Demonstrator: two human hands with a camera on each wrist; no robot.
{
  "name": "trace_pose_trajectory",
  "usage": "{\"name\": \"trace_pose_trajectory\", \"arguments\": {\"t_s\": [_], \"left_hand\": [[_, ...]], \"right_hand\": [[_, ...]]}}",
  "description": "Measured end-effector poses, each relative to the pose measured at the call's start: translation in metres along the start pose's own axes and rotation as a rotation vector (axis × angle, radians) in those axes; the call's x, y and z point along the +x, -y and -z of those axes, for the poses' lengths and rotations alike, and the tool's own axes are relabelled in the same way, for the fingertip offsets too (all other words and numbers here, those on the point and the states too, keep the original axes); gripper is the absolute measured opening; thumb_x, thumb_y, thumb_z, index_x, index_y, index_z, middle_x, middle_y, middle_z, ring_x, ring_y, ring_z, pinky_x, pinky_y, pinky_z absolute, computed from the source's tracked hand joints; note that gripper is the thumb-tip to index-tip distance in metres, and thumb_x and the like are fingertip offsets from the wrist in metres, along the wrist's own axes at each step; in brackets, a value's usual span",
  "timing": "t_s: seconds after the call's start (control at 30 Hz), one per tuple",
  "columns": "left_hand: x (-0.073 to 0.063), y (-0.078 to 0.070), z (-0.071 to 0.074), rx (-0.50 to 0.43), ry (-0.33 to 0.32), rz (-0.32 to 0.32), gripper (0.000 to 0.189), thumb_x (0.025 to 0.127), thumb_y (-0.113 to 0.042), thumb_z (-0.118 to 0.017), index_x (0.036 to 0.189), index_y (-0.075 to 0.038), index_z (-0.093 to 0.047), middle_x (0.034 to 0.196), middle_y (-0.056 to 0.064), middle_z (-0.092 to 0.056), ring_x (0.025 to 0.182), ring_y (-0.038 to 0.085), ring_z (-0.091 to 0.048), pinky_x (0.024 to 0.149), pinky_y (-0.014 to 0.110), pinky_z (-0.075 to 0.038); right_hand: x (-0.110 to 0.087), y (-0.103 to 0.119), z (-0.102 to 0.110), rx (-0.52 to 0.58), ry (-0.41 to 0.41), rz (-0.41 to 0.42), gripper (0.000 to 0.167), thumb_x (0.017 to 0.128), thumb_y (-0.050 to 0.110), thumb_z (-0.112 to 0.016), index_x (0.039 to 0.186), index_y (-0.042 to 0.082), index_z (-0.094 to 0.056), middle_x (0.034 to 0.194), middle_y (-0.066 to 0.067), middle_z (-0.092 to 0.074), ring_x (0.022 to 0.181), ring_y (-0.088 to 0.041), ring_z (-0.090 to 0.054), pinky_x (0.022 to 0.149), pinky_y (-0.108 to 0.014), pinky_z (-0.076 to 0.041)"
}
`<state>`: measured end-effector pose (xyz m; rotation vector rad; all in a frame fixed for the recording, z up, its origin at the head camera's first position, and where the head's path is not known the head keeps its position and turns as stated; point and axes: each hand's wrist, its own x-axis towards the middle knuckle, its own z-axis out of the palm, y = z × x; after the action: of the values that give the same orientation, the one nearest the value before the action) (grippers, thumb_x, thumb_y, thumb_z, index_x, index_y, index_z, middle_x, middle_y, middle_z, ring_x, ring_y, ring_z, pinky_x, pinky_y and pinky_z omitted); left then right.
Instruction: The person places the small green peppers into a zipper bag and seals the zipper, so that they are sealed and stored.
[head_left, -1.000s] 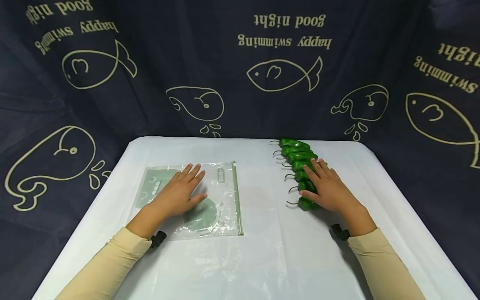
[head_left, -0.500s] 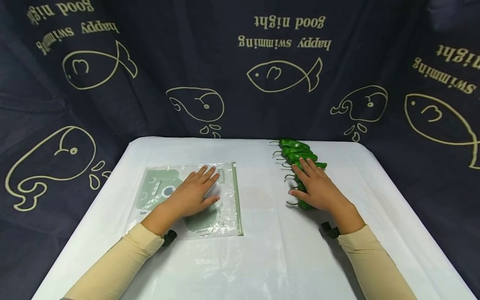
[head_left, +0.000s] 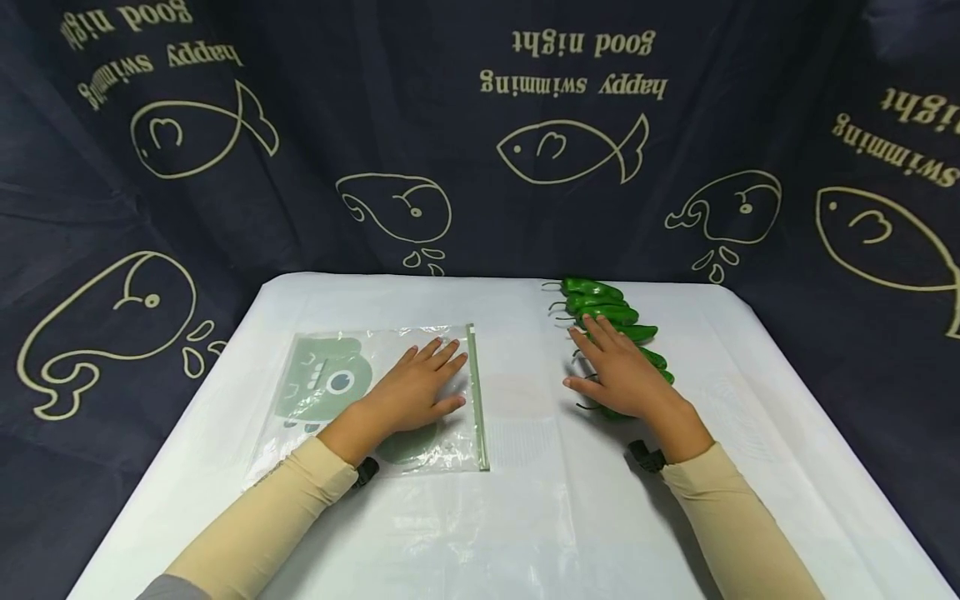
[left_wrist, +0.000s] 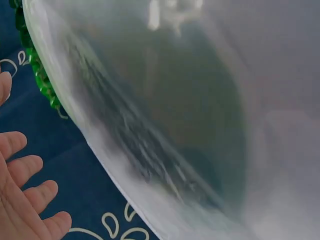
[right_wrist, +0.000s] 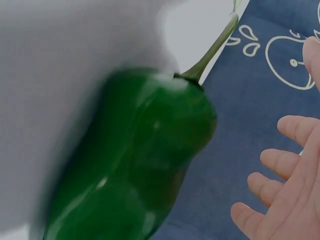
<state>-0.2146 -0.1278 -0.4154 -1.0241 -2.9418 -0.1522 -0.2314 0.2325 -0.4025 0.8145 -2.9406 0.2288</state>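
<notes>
A clear zip bag with green cartoon prints lies flat on the left of the white table. Over its right half hovers my left hand, fingers straight and spread, holding nothing. On the right, several green peppers lie in a column with their stems pointing left. My right hand is above the nearer ones and partly hides them, its fingers spread and nothing in it. In the right wrist view one pepper looms large, apart from the fingers. The left wrist view shows the fingers straight, clear of the bag.
The white-covered table has its far edge against a dark blue curtain printed with fish and whales. A green zip strip runs along the bag's right side, facing the peppers across a stretch of white cover.
My left hand has moved right across the bag, uncovering its printed eye. My right hand has shifted left over the peppers. Bag and peppers stay where they were.
</notes>
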Motion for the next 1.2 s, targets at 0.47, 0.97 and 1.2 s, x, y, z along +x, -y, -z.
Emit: {"name": "trace_pose_trajectory", "arguments": {"t_s": [0.47,0.97,1.2], "left_hand": [[0.015,-0.013,-0.009,0.052,0.089,-0.009,0.069,0.099,-0.052,-0.052,0.155,-0.016,-0.035,0.16,0.012,-0.029,0.144,0.038,-0.028,0.111,0.056,-0.033],[0.026,-0.021,-0.014,0.121,0.118,-0.009,0.069,0.096,-0.063,-0.046,0.152,-0.023,-0.043,0.151,0.008,-0.044,0.127,0.031,-0.044,0.093,0.046,-0.049],[0.028,-0.026,-0.014,0.081,0.165,0.037,0.075,0.093,-0.069,-0.045,0.151,-0.021,-0.045,0.151,0.011,-0.042,0.131,0.038,-0.042,0.094,0.049,-0.051]], "right_hand": [[0.013,0.015,-0.006,0.029,0.034,0.021,0.084,0.095,0.059,-0.055,0.157,0.01,-0.027,0.163,-0.018,-0.013,0.149,-0.038,-0.006,0.115,-0.061,-0.019],[0.021,0.031,-0.015,0.021,0.045,0.059,0.081,0.096,0.056,-0.055,0.157,0.009,-0.029,0.162,-0.02,-0.018,0.148,-0.04,-0.013,0.116,-0.059,-0.019],[0.02,0.032,-0.018,0.04,0.065,0.06,0.081,0.096,0.057,-0.054,0.157,0.008,-0.029,0.162,-0.019,-0.019,0.148,-0.039,-0.012,0.116,-0.058,-0.02]]}}
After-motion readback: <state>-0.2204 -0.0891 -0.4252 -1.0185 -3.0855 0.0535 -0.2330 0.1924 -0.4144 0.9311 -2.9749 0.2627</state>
